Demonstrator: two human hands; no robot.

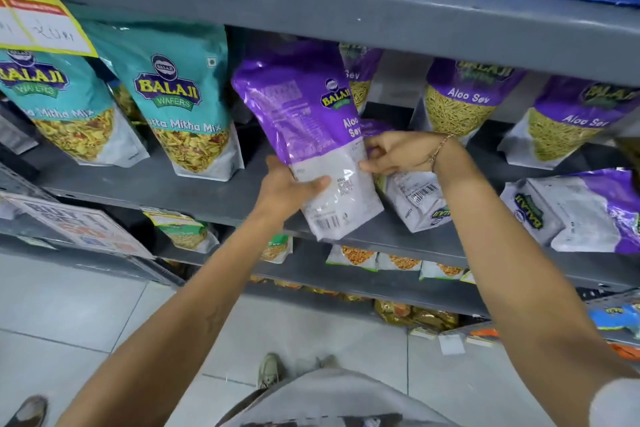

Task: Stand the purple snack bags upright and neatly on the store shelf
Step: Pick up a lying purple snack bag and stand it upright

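Nearest are grey floor tiles and a shoe [269, 369], with both bare forearms reaching up toward the grey shelf [221, 196]. The left hand [289, 191] grips the lower left edge of a purple bag [311, 135], thumb across its white bottom part. The right hand [398, 152], a thin bracelet [437, 151] on its wrist, pinches the bag's right edge. Held between the two hands, the bag stands nearly upright, leaning left, back panel outward, its bottom corner at the shelf's near lip. Just right of it a second purple bag [415, 201] lies flat behind the right wrist; another flat bag [581, 215] lies at the far right. Farther back, two purple bags [464, 97] stand upright on the right. Two teal bags [183, 104] stand on the left. A further purple bag [360, 73] seems to stand behind the held one, though it is mostly hidden.
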